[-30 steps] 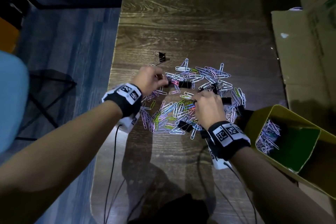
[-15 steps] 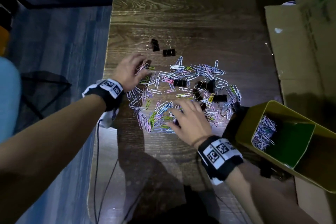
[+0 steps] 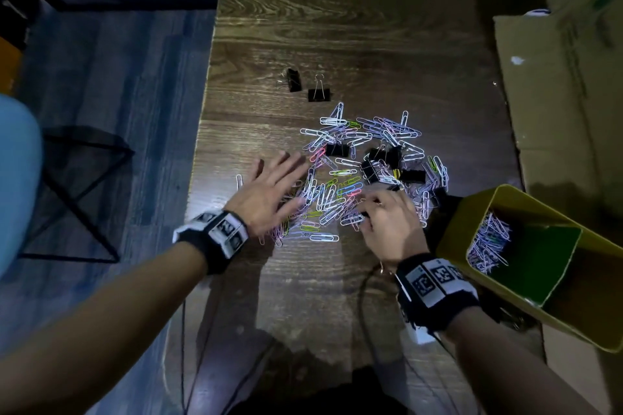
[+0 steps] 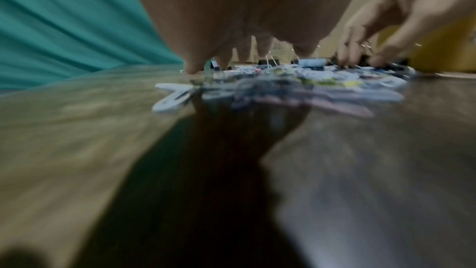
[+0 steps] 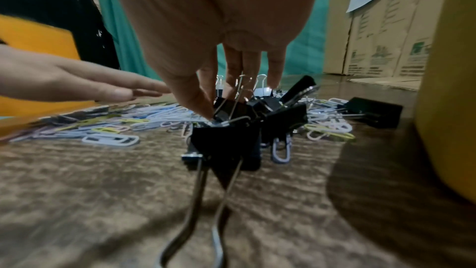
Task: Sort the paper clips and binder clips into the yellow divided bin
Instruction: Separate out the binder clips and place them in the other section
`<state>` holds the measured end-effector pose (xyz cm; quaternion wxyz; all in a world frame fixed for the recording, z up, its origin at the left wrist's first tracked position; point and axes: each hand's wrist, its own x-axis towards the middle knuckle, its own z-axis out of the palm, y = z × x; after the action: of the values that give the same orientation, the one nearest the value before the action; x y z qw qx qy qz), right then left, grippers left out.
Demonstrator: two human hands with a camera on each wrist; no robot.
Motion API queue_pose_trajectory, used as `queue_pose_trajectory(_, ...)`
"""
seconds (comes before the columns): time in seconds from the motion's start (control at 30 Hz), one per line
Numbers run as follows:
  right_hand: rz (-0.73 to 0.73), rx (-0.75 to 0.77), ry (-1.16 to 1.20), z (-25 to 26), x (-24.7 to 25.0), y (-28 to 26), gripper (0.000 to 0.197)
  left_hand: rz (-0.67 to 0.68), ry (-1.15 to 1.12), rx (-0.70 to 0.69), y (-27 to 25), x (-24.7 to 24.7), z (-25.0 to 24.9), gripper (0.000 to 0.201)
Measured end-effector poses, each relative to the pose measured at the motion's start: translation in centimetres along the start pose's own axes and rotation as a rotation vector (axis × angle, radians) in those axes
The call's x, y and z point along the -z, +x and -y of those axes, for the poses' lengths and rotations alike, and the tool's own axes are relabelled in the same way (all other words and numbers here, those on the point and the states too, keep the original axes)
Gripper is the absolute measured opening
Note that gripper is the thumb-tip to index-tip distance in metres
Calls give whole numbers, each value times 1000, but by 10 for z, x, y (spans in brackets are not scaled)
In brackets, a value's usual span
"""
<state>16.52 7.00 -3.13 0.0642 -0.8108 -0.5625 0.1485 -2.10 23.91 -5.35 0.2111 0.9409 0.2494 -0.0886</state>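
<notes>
A heap of coloured paper clips (image 3: 340, 185) mixed with black binder clips (image 3: 381, 162) lies mid-table. My left hand (image 3: 276, 185) lies flat with straight fingers on the heap's left side; the left wrist view shows its fingertips (image 4: 192, 68) touching the table, blurred. My right hand (image 3: 374, 209) curls at the heap's near right. In the right wrist view, thumb and fingers (image 5: 203, 107) pinch a cluster of black binder clips (image 5: 229, 138). The yellow divided bin (image 3: 472, 209) stands tilted at the right. One of its compartments holds paper clips (image 3: 488, 242).
Two lone binder clips (image 3: 305, 86) lie beyond the heap. Cardboard (image 3: 556, 94) lines the table's right side, behind the bin. The table's left edge (image 3: 202, 145) drops to the floor, with a blue chair (image 3: 17, 178) there. Cables (image 3: 202, 330) trail off the near edge.
My left hand slid from the heap's far left corner toward me, staying flat. My right hand went from spread flat on the clips to curled, pinching binder clips.
</notes>
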Motion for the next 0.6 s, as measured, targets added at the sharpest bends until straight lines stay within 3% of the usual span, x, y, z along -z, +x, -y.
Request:
queue_pose_trajectory(0.07,33,-22,8,-2,3,1,26,9,-18,59,23,8,-7,67)
queue_pose_trajectory(0.17,33,-49,1,-2,6,0,29,133,73,84,37,7,-19,65)
queue_pose_trajectory(0.37,-46,-44,35,1,5,-2,42,162,161,-58,-20,-26,-40,63)
queue_pose_trajectory(0.47,-103,69,83,11,2,-1,44,149,148,-126,-41,-30,-42,61)
queue_pose_trajectory(0.53,-3,186,62,24,0,1,50,36,62,-35,-41,-20,-30,63)
queue_pose_trajectory(0.6,190,239,-8,37,-4,3,60,-61,-58,157,-35,-9,-10,64)
